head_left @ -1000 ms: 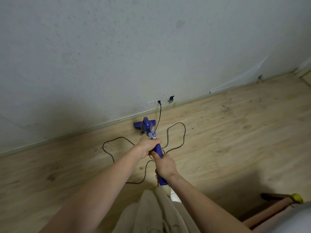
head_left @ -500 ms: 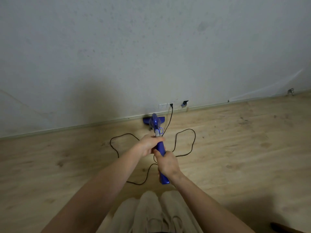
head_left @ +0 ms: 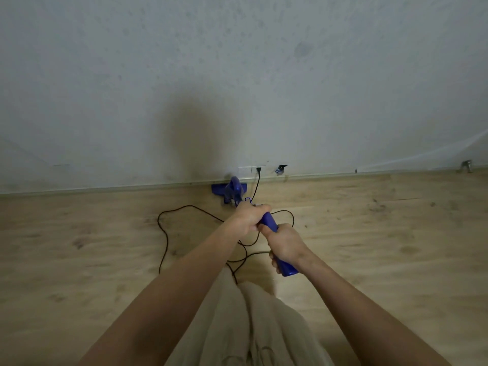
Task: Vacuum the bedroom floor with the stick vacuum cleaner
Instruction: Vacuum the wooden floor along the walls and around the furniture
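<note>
The blue stick vacuum (head_left: 234, 190) points away from me, and its floor head touches the skirting at the foot of the wall. My left hand (head_left: 250, 216) grips the upper part of the blue handle. My right hand (head_left: 286, 245) grips the handle's lower end, whose blue tip sticks out below my fist. The wooden floor (head_left: 383, 233) shows dark specks to the right. The black cord (head_left: 165, 233) loops over the floor under my arms.
The cord's plug sits in a white wall socket (head_left: 257, 169) just right of the vacuum head. A small dark fitting (head_left: 280, 169) and a metal fitting (head_left: 466, 166) sit along the skirting. The grey wall (head_left: 237, 75) fills the upper view. My beige trousers (head_left: 245, 326) are below.
The view has turned right to face the wall squarely. The vacuum head has slid up to the skirting. Both hands keep their grip on the handle.
</note>
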Demonstrator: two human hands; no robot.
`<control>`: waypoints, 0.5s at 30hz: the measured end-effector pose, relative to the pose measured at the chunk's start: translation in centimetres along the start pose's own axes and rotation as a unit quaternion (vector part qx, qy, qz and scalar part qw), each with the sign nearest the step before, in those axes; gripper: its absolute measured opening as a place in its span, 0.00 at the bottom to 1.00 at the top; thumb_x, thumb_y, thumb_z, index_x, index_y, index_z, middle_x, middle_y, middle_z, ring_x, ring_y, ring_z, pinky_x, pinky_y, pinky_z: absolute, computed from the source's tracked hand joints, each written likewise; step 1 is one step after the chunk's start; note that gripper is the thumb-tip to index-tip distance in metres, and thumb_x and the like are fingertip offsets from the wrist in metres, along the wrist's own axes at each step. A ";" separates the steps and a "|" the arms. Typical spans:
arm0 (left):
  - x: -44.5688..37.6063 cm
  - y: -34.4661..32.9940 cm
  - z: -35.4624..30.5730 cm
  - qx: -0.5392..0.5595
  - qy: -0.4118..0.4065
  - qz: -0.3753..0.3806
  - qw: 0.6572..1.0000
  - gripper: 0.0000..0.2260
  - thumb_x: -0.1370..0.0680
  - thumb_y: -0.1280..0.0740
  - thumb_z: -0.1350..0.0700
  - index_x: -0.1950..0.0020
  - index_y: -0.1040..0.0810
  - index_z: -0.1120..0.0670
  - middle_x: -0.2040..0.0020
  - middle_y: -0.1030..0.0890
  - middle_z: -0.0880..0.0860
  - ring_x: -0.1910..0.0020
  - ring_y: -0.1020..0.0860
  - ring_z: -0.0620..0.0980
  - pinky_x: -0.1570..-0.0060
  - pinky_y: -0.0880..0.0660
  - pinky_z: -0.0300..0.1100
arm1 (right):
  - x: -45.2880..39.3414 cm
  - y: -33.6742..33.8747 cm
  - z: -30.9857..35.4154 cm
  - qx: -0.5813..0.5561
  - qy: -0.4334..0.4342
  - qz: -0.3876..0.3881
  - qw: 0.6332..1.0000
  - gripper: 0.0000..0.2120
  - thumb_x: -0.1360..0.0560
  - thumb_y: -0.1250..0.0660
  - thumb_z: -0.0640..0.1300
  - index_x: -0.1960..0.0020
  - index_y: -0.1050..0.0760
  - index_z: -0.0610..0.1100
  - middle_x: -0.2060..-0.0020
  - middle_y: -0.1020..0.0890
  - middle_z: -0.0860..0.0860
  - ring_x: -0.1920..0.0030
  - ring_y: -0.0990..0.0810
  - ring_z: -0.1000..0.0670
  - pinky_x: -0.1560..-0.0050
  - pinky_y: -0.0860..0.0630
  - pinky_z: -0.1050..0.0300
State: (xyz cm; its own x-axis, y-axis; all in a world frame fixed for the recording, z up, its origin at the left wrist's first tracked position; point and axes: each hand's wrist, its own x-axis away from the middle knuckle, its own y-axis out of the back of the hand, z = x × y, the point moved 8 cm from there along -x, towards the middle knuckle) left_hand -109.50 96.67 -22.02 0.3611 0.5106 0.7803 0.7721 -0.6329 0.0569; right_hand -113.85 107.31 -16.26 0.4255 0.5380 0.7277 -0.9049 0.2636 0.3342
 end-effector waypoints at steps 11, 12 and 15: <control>3.3 0.4 3.2 0.005 0.022 0.003 1.000 0.14 0.25 0.33 0.61 0.42 0.27 0.65 0.56 0.22 0.59 0.60 0.22 0.53 0.64 0.23 0.43 | 3.8 -2.1 -1.9 -0.020 -0.010 0.018 1.000 0.16 0.21 0.38 0.53 0.60 0.31 0.42 0.69 0.25 0.45 0.75 0.26 0.48 0.72 0.27 0.57; 4.0 0.8 3.5 0.005 0.028 0.014 0.999 0.11 0.25 0.33 0.62 0.44 0.27 0.65 0.58 0.22 0.58 0.62 0.22 0.51 0.63 0.23 0.42 | 4.6 -2.6 -1.8 -0.035 -0.015 0.020 0.999 0.15 0.21 0.38 0.52 0.59 0.32 0.42 0.68 0.26 0.45 0.75 0.26 0.48 0.74 0.27 0.59; 6.0 2.3 4.4 -0.012 0.042 0.040 0.998 0.12 0.25 0.33 0.62 0.43 0.26 0.64 0.57 0.21 0.57 0.62 0.22 0.50 0.63 0.24 0.39 | 7.0 -4.4 -1.6 -0.061 -0.027 0.029 0.997 0.14 0.21 0.37 0.50 0.59 0.32 0.43 0.67 0.26 0.46 0.73 0.27 0.49 0.74 0.28 0.60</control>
State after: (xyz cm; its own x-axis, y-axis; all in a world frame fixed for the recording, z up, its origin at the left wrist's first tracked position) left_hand -103.28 100.85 -19.95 0.3761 0.4082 0.8318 0.7291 -0.6844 0.0062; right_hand -106.92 111.22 -13.60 0.3687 0.5125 0.7755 -0.9181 0.3310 0.2178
